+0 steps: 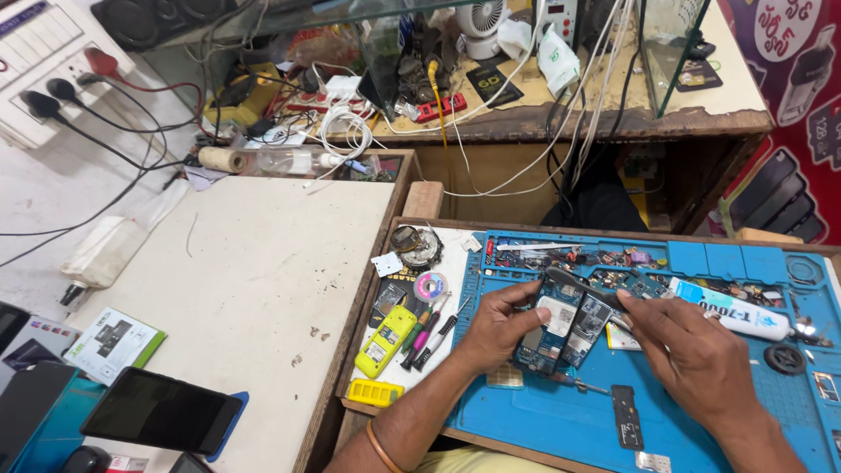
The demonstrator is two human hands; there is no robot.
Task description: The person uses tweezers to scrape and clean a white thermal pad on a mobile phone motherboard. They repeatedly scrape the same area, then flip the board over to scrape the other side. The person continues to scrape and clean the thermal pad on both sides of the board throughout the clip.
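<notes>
Holding an opened phone [561, 328] above the blue mat [569, 420], the left hand [498, 326] wraps its fingers around the left edge. The right hand [692, 350] pinches a thin tool [585, 282] whose tip rests on the phone's circuit board. The mat's upper tray slots [604, 258] hold small screws and parts; a white glue tube [731, 311] lies beside the right hand.
</notes>
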